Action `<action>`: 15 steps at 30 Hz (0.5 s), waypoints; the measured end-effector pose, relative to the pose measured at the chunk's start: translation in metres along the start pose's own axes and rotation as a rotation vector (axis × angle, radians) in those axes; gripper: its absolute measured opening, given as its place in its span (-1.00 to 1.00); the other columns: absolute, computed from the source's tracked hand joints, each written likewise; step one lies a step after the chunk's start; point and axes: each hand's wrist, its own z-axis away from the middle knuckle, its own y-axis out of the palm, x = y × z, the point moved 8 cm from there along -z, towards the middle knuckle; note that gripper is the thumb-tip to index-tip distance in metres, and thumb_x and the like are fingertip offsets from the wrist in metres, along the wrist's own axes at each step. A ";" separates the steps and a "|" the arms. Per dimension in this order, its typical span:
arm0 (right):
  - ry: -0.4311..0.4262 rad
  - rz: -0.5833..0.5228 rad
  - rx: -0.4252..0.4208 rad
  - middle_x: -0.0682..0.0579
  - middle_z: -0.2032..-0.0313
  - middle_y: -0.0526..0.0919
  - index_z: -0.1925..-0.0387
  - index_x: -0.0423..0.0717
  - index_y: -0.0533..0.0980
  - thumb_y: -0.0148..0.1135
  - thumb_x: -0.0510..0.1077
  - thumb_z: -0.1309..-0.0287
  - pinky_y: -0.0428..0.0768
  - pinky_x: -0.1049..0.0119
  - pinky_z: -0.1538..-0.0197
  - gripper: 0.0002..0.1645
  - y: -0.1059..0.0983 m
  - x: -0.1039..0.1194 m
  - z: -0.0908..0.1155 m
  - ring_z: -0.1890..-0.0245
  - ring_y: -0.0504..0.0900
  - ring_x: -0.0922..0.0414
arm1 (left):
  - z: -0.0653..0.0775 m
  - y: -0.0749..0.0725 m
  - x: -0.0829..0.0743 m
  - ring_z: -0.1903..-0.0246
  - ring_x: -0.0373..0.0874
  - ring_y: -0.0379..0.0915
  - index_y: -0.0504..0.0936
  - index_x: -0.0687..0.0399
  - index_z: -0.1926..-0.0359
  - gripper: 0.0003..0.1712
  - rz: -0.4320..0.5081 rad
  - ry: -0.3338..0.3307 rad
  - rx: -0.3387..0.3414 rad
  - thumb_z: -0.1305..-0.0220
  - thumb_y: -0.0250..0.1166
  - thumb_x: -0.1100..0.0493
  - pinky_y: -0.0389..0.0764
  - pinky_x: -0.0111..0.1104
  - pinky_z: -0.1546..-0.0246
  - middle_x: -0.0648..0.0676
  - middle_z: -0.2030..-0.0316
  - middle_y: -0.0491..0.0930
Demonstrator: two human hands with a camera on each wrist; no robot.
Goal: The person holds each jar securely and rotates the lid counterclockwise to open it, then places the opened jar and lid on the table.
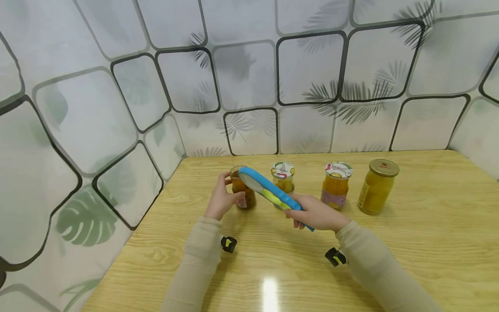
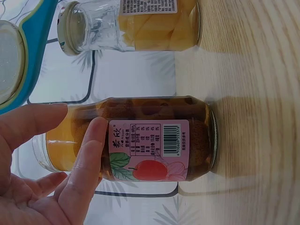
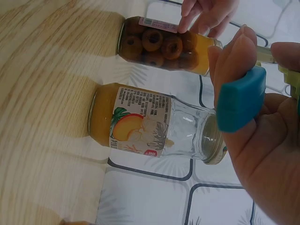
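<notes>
My left hand [image 1: 221, 200] holds a glass jar of dark round fruit [image 1: 248, 201] that stands upright on the table. Its thumb and fingers lie about the jar's upper part. At the jar's top the glass rim shows, with no lid on it. In my right hand [image 1: 316, 213] is the handle of a blue and yellow-green jar opener [image 1: 286, 199]. The opener's wide end is over the jar's mouth, tilted. Inside that end sits a round pale disc [image 2: 10, 61] that looks like a lid; whether it touches the jar is hard to tell.
Just right of the held jar stands a lidded jar of yellow fruit [image 1: 283, 185], partly behind the opener. Farther right are an orange jar with a patterned lid [image 1: 335, 186] and a taller yellow jar with a gold lid [image 1: 375, 193]. A patterned wall [image 1: 249, 78] rises behind the wooden table [image 1: 436, 225].
</notes>
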 end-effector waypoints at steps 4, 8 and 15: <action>0.000 -0.014 -0.007 0.00 0.63 0.50 0.20 -0.29 0.34 0.00 -0.13 -0.20 0.47 0.26 0.58 -0.73 0.001 0.000 -0.001 0.63 0.49 0.13 | -0.001 0.001 0.001 0.36 0.11 0.49 0.01 0.03 -0.30 -0.15 0.012 0.011 0.011 -0.04 0.27 0.32 0.51 -0.16 0.28 0.24 -0.20 0.15; 0.003 -0.017 -0.002 0.00 0.61 0.50 0.19 -0.26 0.32 0.00 -0.13 -0.20 0.48 0.26 0.58 -0.74 0.005 0.000 -0.001 0.63 0.50 0.13 | -0.002 0.002 0.002 0.25 0.09 0.49 -0.02 0.00 -0.32 -0.07 0.032 0.025 0.043 0.00 0.30 0.33 0.49 -0.19 0.20 0.23 -0.23 0.10; 0.017 -0.083 -0.004 -0.09 0.52 0.51 0.22 -0.31 0.38 -0.03 -0.14 -0.22 0.50 0.25 0.58 -0.73 0.014 0.000 -0.003 0.61 0.50 0.10 | -0.004 -0.001 0.003 0.29 0.05 0.48 -0.07 0.07 -0.34 -0.08 -0.054 0.030 0.037 -0.02 0.25 0.36 0.47 -0.17 0.22 0.29 -0.24 0.01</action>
